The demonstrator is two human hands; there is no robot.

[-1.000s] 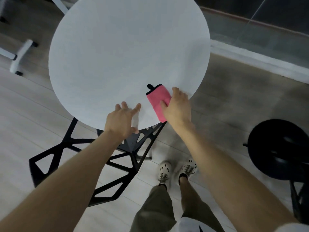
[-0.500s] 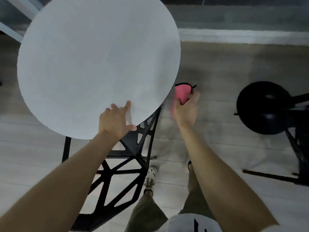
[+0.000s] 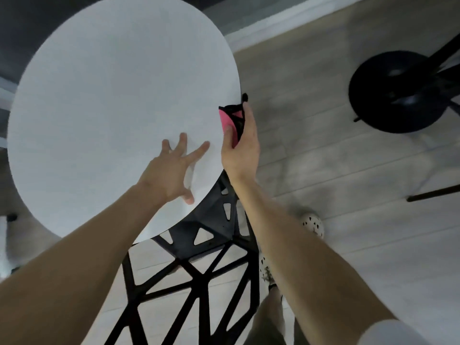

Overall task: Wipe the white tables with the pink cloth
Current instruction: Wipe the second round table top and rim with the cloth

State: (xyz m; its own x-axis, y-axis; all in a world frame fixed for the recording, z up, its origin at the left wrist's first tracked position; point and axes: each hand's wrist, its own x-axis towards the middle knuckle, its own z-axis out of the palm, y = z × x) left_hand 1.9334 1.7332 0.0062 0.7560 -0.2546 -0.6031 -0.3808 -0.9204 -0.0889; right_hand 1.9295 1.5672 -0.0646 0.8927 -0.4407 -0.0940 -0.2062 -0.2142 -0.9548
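Note:
A round white table [image 3: 112, 100] fills the upper left of the head view. My left hand [image 3: 171, 170] rests on its near right part with the fingers spread flat. At the table's right edge my right hand [image 3: 240, 148] grips the folded pink cloth [image 3: 227, 120] with black trim, thumb on the pink side and fingers behind it. The cloth touches the table's rim, most of it hidden by my fingers.
A black lattice table base [image 3: 199, 275] stands under the top, close to my legs and spotted shoes [image 3: 313, 222]. A black round stool [image 3: 398, 93] with dark legs stands on the pale wooden floor at the upper right. A white skirting board [image 3: 261, 28] runs along the wall.
My right hand has swept the cloth off the tabletop to the right and now holds it against the table's right rim. My left hand stays on the top, fingers now spread wider.

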